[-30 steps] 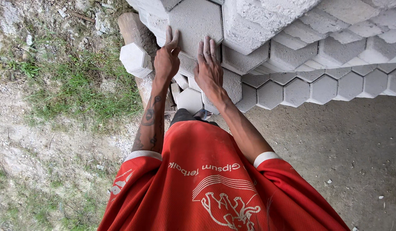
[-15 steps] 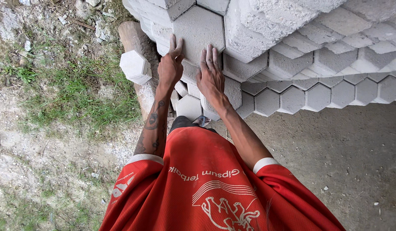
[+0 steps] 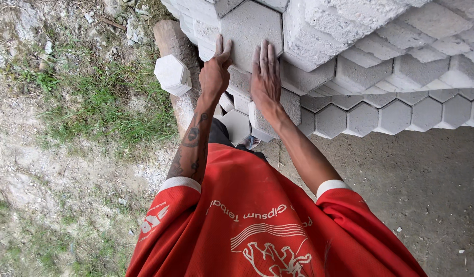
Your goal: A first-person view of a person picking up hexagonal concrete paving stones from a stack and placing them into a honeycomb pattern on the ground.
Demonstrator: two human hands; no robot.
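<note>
My left hand (image 3: 215,72) and right hand (image 3: 265,77) lie flat, fingers stretched out and nearly closed together, pressed on the face of one grey hexagonal paving block (image 3: 249,32) at the corner of the stack (image 3: 390,61); neither grips anything. The block sits directly under my fingertips, among many like it, too many to count. One loose hexagonal block (image 3: 172,74) rests left of my left hand, against a single wooden log (image 3: 171,43). Grass (image 3: 101,102) grows beside it.
</note>
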